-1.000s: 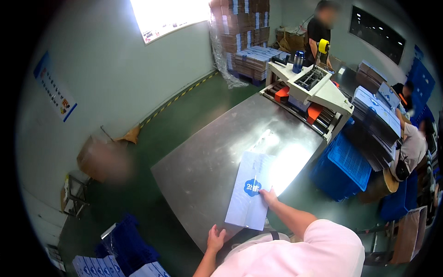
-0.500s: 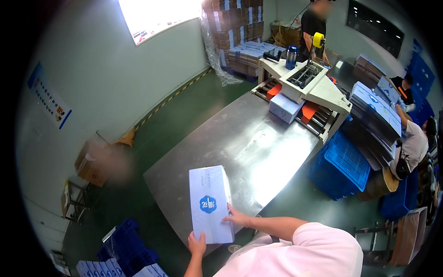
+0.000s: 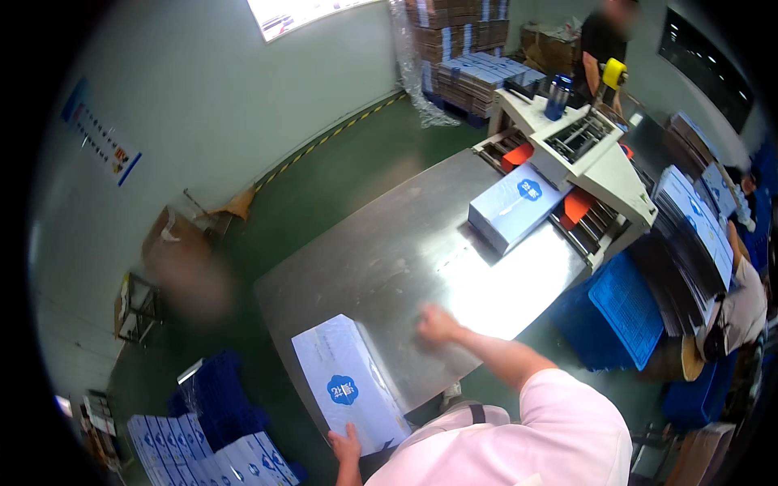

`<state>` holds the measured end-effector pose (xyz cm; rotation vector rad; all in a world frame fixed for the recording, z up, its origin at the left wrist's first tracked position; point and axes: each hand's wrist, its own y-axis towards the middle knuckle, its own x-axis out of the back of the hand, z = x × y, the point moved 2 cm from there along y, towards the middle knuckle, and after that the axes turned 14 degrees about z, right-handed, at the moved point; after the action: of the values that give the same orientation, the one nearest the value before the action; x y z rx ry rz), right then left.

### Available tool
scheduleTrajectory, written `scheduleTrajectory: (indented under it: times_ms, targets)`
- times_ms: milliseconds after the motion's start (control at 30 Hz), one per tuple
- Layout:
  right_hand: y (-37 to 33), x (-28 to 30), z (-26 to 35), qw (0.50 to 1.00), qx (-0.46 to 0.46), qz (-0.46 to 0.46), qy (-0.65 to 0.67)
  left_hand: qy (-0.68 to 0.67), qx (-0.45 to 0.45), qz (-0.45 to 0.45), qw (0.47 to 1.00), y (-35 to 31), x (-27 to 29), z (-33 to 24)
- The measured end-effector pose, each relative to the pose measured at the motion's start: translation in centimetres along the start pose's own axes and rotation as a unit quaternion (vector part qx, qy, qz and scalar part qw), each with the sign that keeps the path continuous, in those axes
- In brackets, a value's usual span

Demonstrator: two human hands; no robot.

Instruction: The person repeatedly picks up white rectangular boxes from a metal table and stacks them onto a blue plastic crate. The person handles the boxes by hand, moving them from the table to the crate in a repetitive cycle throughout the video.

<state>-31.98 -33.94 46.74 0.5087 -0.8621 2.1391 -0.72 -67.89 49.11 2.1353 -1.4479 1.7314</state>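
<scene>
A long white carton [image 3: 356,381] with a blue badge lies at the near left of the metal table [image 3: 381,251], slanting over its edge. My left hand [image 3: 346,444] grips its near left corner, thumb on top. My right hand [image 3: 438,324] is off the carton, over the bare metal to its right; its fingers are smeared by motion. A second white carton [image 3: 515,206] with the same badge sticks out of the carton-sealing machine [image 3: 587,150] at the far end of the table.
A blue crate [image 3: 608,312] stands right of the table, near stacked flat cartons [image 3: 689,227]. White cartons [image 3: 203,454] and dark blue pallets [image 3: 219,397] lie at lower left. One person [image 3: 604,57] stands behind the machine; another [image 3: 741,300] works at right.
My right hand has left the near carton and moved up and right. That carton has shifted left and turned, my left hand still on it. The far carton has come further out of the machine.
</scene>
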Motion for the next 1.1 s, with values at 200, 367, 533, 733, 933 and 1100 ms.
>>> scheduleTrajectory:
  times_ms: [200,367,533,733,933,1100]
  targets:
    - [2.5,17.6,-6.4,0.907,-0.193,-0.308,-0.213,-0.068,-0.026,0.085,0.994,0.4,2.0,-0.2]
    - [2.7,16.4,-8.6,0.902,-0.192,-0.273,-0.275,-0.038,0.008,0.095,0.995,0.5,2.4,-1.7]
    - [-0.1,12.1,-6.8,0.911,-0.110,-0.261,-0.300,-0.070,-0.021,0.077,0.994,0.6,1.4,-1.0]
    - [-13.4,5.1,-2.1,0.931,0.076,-0.052,-0.352,-0.087,-0.017,0.091,0.992,1.0,2.5,-0.1]
    - [-18.8,4.1,-4.0,0.985,0.079,-0.065,-0.137,-0.124,-0.064,0.108,0.984,1.7,2.6,0.8]
    - [-11.4,0.8,-5.7,0.878,-0.001,-0.149,0.455,-0.141,-0.056,0.127,0.980,2.2,2.0,-0.1]
